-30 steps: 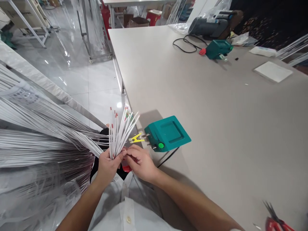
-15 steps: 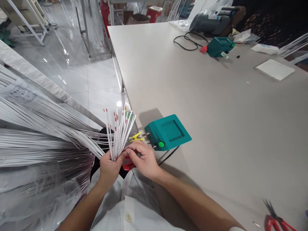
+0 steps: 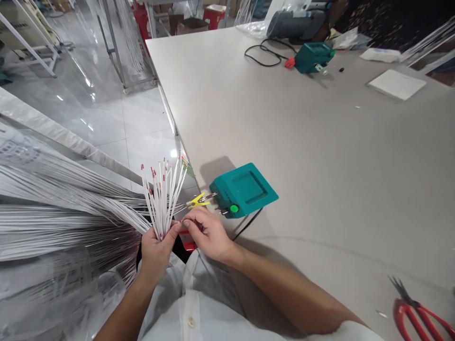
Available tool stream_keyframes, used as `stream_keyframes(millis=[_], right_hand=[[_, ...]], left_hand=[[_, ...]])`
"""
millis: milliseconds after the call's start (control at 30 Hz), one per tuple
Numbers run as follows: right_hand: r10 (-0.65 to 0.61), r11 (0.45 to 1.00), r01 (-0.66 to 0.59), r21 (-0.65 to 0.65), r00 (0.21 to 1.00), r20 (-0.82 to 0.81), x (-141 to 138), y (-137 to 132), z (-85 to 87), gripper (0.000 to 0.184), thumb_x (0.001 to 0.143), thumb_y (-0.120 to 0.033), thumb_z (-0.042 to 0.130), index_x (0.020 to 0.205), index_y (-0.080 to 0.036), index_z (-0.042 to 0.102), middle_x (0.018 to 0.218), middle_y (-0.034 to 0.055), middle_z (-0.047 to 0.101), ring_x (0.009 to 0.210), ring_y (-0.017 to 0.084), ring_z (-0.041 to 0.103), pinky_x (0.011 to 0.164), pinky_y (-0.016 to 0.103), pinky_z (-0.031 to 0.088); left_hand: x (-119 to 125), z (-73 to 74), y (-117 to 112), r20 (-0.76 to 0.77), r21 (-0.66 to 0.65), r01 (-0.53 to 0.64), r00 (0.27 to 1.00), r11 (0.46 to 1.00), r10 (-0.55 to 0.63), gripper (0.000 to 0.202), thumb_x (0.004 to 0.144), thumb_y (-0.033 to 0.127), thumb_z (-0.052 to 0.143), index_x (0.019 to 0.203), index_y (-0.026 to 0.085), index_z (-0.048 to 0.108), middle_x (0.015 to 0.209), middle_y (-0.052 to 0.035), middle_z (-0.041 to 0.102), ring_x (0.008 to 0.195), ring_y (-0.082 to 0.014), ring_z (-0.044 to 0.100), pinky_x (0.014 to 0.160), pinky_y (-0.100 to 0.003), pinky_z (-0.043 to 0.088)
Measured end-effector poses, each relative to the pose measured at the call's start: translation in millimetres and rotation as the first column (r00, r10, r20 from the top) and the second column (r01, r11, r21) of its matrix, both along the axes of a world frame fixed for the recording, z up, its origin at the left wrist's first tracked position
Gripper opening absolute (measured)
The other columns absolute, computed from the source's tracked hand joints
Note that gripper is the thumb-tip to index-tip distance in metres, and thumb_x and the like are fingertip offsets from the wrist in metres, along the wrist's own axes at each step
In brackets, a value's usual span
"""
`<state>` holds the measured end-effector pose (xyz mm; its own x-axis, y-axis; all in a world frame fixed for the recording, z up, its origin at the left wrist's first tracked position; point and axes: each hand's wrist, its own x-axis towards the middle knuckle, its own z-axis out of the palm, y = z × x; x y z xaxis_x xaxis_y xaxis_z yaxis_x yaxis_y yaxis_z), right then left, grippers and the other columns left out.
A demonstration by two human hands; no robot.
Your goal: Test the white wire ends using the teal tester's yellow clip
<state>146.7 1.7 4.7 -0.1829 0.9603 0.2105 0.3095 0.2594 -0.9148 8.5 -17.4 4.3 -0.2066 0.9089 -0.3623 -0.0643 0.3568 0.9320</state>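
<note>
Here, the left hand (image 3: 155,251) has its fingers wrapped around red-tipped white wires (image 3: 164,206); the right hand's (image 3: 210,237) fingers nearly meet beside them, any hold too small to tell.

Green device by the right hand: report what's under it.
The green device beside the right hand stands on the table; a black cable shows past its near edge. Its underside, and the tabletop beneath, are covered.
</note>
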Motion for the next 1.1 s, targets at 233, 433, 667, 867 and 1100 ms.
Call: stream_keyframes(millis=[233,433,667,867,1100], right_hand=[[-0.058,0.993,0.048,-0.108,0.995,-0.087,-1,0,2.2,0.007,0.077,-0.021,0.057,0.073,-0.018,0.06,0.069,0.0025,0.06,0.063,0.013,0.054,0.056,0.024,0.045],[-0.018,0.995,0.007,-0.1,0.994,-0.107,-1,2,1.5,0.011,0.081,-0.018,0.05,0.073,-0.018,0.059,0.072,0.0026,0.06,0.069,0.014,0.055,0.064,0.025,0.046],[-0.016,0.993,0.002,-0.118,0.994,-0.112,-1,1,2.1,0.013,0.08,-0.021,0.051,0.07,-0.017,0.058,0.068,0.0023,0.057,0.064,0.013,0.053,0.059,0.025,0.044],[-0.048,0.991,0.02,-0.132,0.976,-0.213,5,3,1.4,0.015,0.081,-0.027,0.051,0.09,-0.017,0.059,0.08,0.0042,0.058,0.058,0.01,0.053,0.052,0.023,0.045],[0.298,0.954,-0.296,0.037,0.95,-0.09,18,15,12.7,0.008,0.078,-0.02,0.058,0.075,-0.016,0.064,0.076,0.0044,0.062,0.07,0.012,0.057,0.062,0.023,0.047]], left_hand=[[1,4.3,1,-0.089,-0.024,0.059,0.994,0.998,-0.061,0.021,0.06,0.029,0.073,0.071,0.013,0.066,0.052,0.0017,0.059,0.055,-0.014,0.056,0.047,-0.022,0.043],[-2,-1.8,0,-0.023,-0.036,0.068,0.997,0.997,-0.069,0.022,0.059,0.028,0.074,0.073,0.013,0.068,0.06,-0.0001,0.063,0.054,-0.0113,0.054,0.048,-0.02,0.042],[-6,-8.4,-3,0.07,-0.043,0.033,0.997,0.999,-0.03,0.026,0.061,0.031,0.073,0.076,0.011,0.066,0.048,0.0048,0.052,0.039,-0.0043,0.037,0.037,-0.017,0.029],[-7,-6.3,-1,-0.004,-0.032,0.03,1.0,0.999,-0.03,0.024,0.06,0.032,0.073,0.073,0.012,0.068,0.06,-0.0005,0.063,0.053,-0.0119,0.055,0.05,-0.022,0.043],[-10,4.6,2,-0.052,0.001,0.247,0.968,0.969,-0.247,0.017,0.058,0.02,0.075,0.074,0.014,0.07,0.072,-0.0032,0.07,0.071,-0.0181,0.062,0.068,-0.027,0.049]])
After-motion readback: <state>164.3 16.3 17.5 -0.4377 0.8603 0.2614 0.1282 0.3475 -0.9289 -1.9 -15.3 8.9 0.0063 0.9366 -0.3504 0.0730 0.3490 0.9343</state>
